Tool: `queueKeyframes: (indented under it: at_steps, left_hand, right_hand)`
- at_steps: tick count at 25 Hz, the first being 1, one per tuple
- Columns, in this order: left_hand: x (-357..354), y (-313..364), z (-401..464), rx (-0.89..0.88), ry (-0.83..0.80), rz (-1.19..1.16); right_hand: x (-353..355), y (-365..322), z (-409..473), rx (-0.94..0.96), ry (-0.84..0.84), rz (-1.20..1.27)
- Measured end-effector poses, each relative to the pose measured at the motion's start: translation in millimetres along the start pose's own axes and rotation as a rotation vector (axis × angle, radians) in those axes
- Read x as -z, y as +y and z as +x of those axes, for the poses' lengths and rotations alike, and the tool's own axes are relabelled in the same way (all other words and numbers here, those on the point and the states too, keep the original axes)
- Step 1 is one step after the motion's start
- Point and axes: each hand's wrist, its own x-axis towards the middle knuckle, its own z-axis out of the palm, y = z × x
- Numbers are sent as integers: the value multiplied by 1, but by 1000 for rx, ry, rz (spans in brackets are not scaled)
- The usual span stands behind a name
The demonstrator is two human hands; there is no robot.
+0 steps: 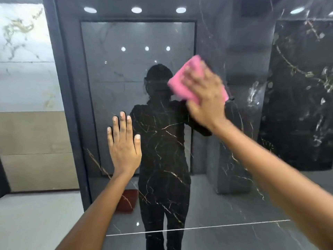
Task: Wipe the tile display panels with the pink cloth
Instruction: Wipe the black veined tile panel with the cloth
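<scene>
A tall glossy black tile panel (225, 159) with thin gold veins fills the middle of the head view and mirrors a person and ceiling lights. My right hand (205, 98) presses a folded pink cloth (182, 82) flat against the panel's upper middle, fingers spread over the cloth. My left hand (124, 141) lies flat on the panel lower left, fingers straight and pointing up, holding nothing. Motion blur softens the right hand and cloth.
A dark frame edge (68, 105) bounds the panel on the left. Beyond it stand white marbled (23, 51) and beige (36, 150) tile panels. A black panel with white veining (302, 96) stands at the right. Grey floor tiles (36, 222) lie at lower left.
</scene>
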Motion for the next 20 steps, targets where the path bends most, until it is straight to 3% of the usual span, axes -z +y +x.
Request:
queueKeyframes:
  at_steps: [2, 4, 6, 8, 11, 13, 15, 18, 20]
  left_hand:
    - [1, -2, 1, -2, 3, -19]
    - [1, -2, 0, -5, 1, -10]
    - [2, -1, 0, -10, -3, 17]
    - [2, 0, 1, -4, -10, 14]
    - [2, 1, -3, 11, -13, 24]
    - [3, 2, -1, 14, -21, 39]
    - [7, 5, 2, 18, -34, -1]
    - [15, 9, -32, 69, -87, -202]
    - [14, 3, -79, 101, -129, -217]
  right_hand:
    - [-30, -41, -92, 280, -213, 20]
    - [-32, -70, -197, 687, -560, -85]
    - [-17, -62, -230, 915, -784, -144]
    - [-8, -35, -184, 831, -638, -63]
    - [5, 2, -67, 244, -211, -42]
    - [-3, -7, -59, 56, -70, -80]
    - [-21, -37, -120, 242, -209, -87]
    - [-28, -84, -251, 796, -708, -114]
    - [-10, -76, -271, 897, -885, -116]
